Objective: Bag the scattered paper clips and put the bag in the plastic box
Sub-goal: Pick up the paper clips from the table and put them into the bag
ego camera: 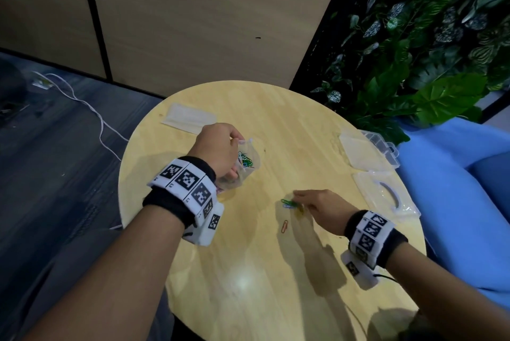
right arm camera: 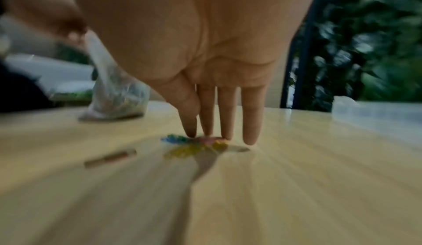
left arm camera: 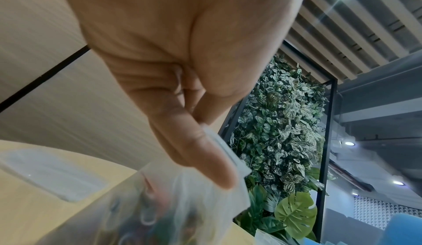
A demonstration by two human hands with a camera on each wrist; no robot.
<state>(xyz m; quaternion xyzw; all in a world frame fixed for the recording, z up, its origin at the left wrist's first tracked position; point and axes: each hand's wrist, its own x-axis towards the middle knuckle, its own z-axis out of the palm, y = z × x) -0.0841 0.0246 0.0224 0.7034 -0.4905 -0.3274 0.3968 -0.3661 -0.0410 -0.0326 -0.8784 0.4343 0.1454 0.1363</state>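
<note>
Meanwhile, at a round pale wooden table [ego camera: 248, 271], a person's left hand [ego camera: 218, 150] pinches the rim of one small clear plastic bag [ego camera: 245, 164] between thumb and fingers, holding its mouth up while its bottom rests on the tabletop. Coloured paper clips, too tangled to count, already sit inside the bag. The left wrist view shows the thumb [left arm camera: 205, 160] pressed against the bag's folded white edge [left arm camera: 226, 151].

The right hand [ego camera: 320, 209] is lowered near the middle of the table, fingers straight and pointing down, their tips touching a small cluster of loose paper clips [ego camera: 289, 204] in green, blue and yellow. In the right wrist view three fingertips [right arm camera: 206, 128] meet the cluster [right arm camera: 194, 145], with the little finger just beside it; nothing is gripped there, and blur hides the exact number of clips. One red-orange paper clip [ego camera: 284, 226] lies alone, just nearer the person than the cluster and apart from the hand.

Two clear plastic boxes stand toward the right edge of the table: one compartment box [ego camera: 369, 154] farther away and one flat case with a white handle [ego camera: 386, 194] nearer. One flat clear packet [ego camera: 189, 117] lies at the far left of the table, beyond the bag.
</note>
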